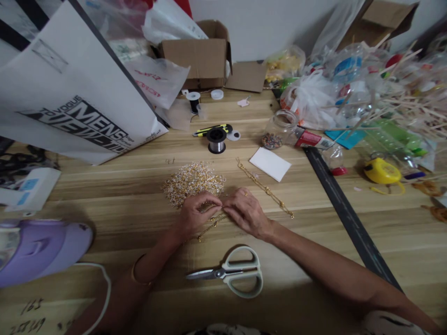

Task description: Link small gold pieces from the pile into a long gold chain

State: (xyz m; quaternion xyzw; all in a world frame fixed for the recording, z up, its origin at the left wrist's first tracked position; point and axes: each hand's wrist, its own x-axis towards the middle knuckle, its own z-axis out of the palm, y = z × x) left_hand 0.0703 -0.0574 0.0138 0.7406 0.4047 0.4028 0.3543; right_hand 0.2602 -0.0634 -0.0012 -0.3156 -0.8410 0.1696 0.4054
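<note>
My left hand [197, 213] and my right hand [248, 211] meet at the fingertips over the wooden table, each closed in a pinch. A thin gold chain [209, 228] with small beads runs out from under my right fingers and lies below my left hand. What the left fingertips pinch is too small to make out. Just behind my left hand lies a pile of small gold and clear links [193, 182]. A second gold chain [265, 188] is stretched out beyond my right hand. Closer to me are white-handled scissors [240, 272], blades pointing left.
Behind the pile stand a wire spool [217, 141], a yellow utility knife [209, 130] and a jar of beads [279, 130]. A white card [270, 164] lies nearby. At left are a large paper bag [77, 88] and a purple appliance [45, 249]; a tape measure [382, 171] is at right.
</note>
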